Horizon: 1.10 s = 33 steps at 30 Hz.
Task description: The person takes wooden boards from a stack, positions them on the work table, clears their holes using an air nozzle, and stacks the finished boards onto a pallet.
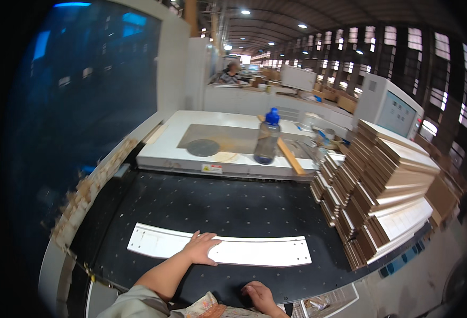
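A long white board (pixel 265 252) with small holes near both ends lies crosswise on the black, dotted table surface (pixel 212 201). My left hand (pixel 201 248) spans its width left of the middle, fingers at the far edge and thumb by the near edge, gripping it. Close to my body, below the board, my right hand (pixel 259 297) is loosely curled with nothing visible in it. It does not touch the board.
Tall stacks of boards (pixel 387 175) stand at the right. Behind the table, a white machine bed (pixel 159 151) carries a blue-capped bottle (pixel 267 139) and a wooden strip (pixel 291 157). A dark blue panel (pixel 95 79) rises at left. A basket (pixel 345 301) sits low right. Someone (pixel 230 75) is far back.
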Available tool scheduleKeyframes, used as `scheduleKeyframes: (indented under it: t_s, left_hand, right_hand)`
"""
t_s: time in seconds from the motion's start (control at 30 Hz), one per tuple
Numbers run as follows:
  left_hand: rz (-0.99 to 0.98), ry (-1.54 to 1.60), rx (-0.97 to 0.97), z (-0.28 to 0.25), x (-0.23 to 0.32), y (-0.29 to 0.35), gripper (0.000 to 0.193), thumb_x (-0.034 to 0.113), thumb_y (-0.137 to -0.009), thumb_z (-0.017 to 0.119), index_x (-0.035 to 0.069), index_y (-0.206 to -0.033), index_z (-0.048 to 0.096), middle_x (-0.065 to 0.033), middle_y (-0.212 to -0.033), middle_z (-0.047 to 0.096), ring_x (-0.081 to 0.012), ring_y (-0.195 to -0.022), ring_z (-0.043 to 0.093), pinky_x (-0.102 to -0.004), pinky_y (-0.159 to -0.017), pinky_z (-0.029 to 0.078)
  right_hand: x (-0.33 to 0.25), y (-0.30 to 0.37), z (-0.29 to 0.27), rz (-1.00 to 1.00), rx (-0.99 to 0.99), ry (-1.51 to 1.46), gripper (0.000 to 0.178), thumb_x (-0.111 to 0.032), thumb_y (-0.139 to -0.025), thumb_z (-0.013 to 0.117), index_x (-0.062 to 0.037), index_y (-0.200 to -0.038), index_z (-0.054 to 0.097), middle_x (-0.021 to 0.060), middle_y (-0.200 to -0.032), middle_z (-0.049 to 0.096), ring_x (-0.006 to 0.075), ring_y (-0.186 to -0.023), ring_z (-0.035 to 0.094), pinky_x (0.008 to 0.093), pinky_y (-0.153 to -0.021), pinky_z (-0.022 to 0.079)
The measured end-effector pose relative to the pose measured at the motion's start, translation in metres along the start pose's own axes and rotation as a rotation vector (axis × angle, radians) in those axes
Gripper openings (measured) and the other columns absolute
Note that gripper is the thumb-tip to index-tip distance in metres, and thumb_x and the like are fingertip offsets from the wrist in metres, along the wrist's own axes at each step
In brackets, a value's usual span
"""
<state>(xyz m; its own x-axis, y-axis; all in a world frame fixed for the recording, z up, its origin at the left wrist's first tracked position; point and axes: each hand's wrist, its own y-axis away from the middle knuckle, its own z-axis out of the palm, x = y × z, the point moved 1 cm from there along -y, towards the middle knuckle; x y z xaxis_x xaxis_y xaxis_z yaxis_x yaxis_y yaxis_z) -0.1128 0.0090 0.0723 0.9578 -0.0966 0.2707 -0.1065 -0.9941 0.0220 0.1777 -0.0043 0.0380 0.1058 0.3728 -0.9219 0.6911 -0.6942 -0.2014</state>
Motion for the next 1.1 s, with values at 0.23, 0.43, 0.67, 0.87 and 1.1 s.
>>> scheduleKeyframes:
  t_s: [0.23, 0.43, 0.67, 0.87, 1.1]
  left_hand:
    - [-0.006, 0.024, 0.011, 0.002, 0.004, -0.003, 0.088, 0.045, -0.058, 0.078, 0.017, -0.134, 0.045, -0.0147, -0.142, 0.035, -0.0283, -0.135, 0.027, -0.0507, -0.112, 0.01]
    - [-0.016, 0.025, -0.012, -0.002, 0.007, -0.004, 0.088, 0.044, -0.057, 0.078, 0.016, -0.134, 0.044, -0.0149, -0.142, 0.034, -0.0282, -0.136, 0.027, -0.0507, -0.112, 0.01]
    - [-0.01, 0.019, -0.002, -0.001, 0.005, -0.002, 0.088, 0.045, -0.057, 0.078, 0.017, -0.134, 0.045, -0.015, -0.142, 0.035, -0.0286, -0.135, 0.028, -0.051, -0.112, 0.01]
    - [0.0, -0.001, -0.002, 0.0, 0.005, -0.004, 0.088, 0.046, -0.059, 0.077, 0.017, -0.135, 0.044, -0.0147, -0.143, 0.034, -0.0288, -0.136, 0.026, -0.0518, -0.112, 0.011]
    - [-0.015, 0.018, -0.02, -0.002, 0.008, -0.001, 0.088, 0.045, -0.059, 0.077, 0.017, -0.135, 0.044, -0.0152, -0.143, 0.034, -0.0287, -0.136, 0.026, -0.0519, -0.112, 0.011]
  right_hand:
    - [0.005, 0.002, -0.003, -0.074, 0.067, 0.091, 0.03, -0.021, -0.092, 0.045, -0.0036, -0.078, 0.065, 0.0105, -0.083, 0.064, 0.0285, -0.082, 0.059, 0.0372, -0.077, 0.046]
    - [0.012, 0.001, -0.001, -0.087, 0.083, 0.144, 0.029, -0.02, -0.092, 0.045, -0.0041, -0.079, 0.065, 0.0104, -0.084, 0.064, 0.0289, -0.082, 0.059, 0.0373, -0.076, 0.046]
    - [-0.006, 0.0, -0.003, -0.078, 0.075, 0.054, 0.031, -0.019, -0.094, 0.045, -0.001, -0.078, 0.064, 0.0109, -0.083, 0.063, 0.0274, -0.08, 0.059, 0.0352, -0.074, 0.046]
    - [-0.042, 0.001, -0.007, 0.005, 0.133, -0.037, 0.031, -0.023, -0.094, 0.043, -0.0024, -0.08, 0.061, 0.0147, -0.08, 0.059, 0.0336, -0.079, 0.057, 0.0386, -0.071, 0.045]
    - [-0.036, 0.004, -0.008, -0.096, 0.124, 0.067, 0.024, -0.018, -0.092, 0.046, -0.0022, -0.084, 0.063, 0.0133, -0.083, 0.06, 0.0329, -0.079, 0.057, 0.0391, -0.075, 0.045]
